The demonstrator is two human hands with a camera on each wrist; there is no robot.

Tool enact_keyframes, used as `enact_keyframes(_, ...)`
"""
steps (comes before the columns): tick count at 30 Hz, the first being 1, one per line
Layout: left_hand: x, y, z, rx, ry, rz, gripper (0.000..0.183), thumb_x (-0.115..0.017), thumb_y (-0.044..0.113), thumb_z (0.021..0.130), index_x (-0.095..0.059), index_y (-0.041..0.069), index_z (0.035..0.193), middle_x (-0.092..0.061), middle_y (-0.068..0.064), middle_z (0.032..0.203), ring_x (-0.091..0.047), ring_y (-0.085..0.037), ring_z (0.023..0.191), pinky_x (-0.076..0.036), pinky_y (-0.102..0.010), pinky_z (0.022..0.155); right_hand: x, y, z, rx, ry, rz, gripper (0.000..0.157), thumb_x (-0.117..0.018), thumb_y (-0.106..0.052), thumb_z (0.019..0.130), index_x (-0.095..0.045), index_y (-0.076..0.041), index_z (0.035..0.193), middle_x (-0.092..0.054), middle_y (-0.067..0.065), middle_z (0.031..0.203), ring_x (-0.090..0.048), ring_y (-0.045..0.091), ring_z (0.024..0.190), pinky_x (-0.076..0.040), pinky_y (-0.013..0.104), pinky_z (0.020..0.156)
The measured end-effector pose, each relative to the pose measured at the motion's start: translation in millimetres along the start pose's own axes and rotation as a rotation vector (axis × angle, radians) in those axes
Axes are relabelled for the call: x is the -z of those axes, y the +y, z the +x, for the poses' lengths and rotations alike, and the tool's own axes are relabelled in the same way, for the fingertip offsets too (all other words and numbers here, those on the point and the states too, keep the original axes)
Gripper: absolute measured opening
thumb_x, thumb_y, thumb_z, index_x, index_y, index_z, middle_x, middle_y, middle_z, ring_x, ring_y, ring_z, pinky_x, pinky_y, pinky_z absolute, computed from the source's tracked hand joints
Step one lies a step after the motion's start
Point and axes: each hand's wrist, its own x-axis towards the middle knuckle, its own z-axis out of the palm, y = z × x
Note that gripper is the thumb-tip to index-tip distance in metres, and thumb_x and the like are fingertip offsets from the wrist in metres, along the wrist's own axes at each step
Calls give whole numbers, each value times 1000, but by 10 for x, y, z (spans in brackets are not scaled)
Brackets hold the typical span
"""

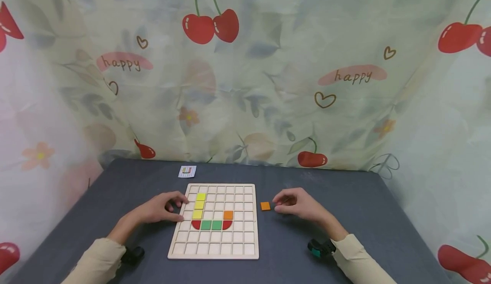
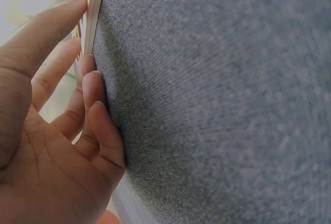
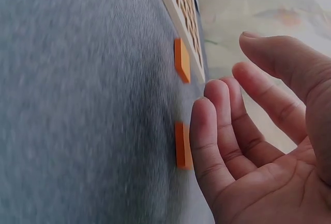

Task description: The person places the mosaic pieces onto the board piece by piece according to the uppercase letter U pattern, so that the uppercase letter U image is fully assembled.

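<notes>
A wooden grid board (image 1: 212,252) lies on the dark cloth, holding a column of yellow tiles (image 1: 199,205), one orange tile (image 1: 228,215), two green tiles (image 1: 211,225) and two rounded red tiles (image 1: 227,224). My left hand (image 1: 163,207) rests its thumb and index finger at the board's left edge, the other fingers loosely bent beside it. Right of the board lies a loose orange tile (image 1: 265,206). My right hand (image 1: 297,205) hovers just beyond it, thumb and fingers apart and holding nothing. Close to those fingers, the right wrist view shows a second loose orange tile (image 3: 183,146).
A small pattern card (image 1: 187,172) lies behind the board, near the back edge of the cloth-covered table (image 1: 337,198). A printed curtain (image 1: 268,79) encloses the back and sides. Dark wrist devices (image 1: 321,247) sit at both cuffs.
</notes>
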Motion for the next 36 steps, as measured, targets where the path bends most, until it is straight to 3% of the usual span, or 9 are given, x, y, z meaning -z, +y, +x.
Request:
enact_keyframes(19,5,-36,9,-11,-10,-17,42,-83,24,88,-65,9,122,-54,-6,103,-52,-22,84,-42,-32,73,151,146,0,-85,90,-32,27,-77,-13,93,-70,2,115,-69,10,106,-65,27,91,-54,31,77)
enact_keyframes(27,15,-22,14,-1,-11,-16,42,-83,23,87,-64,10,122,-53,-6,102,-52,-23,85,-42,-32,73,108,153,106,-47,88,6,35,-80,-10,89,-68,4,119,-67,20,113,-65,30,96,-54,31,79)
enact_keyframes(36,17,-20,6,-2,-10,-7,42,-83,24,88,-64,9,122,-53,-7,102,-51,-23,85,-41,-33,72,157,244,126,-6,39,-72,40,-83,-15,88,-68,4,119,-66,19,115,-64,36,99,-53,39,85)
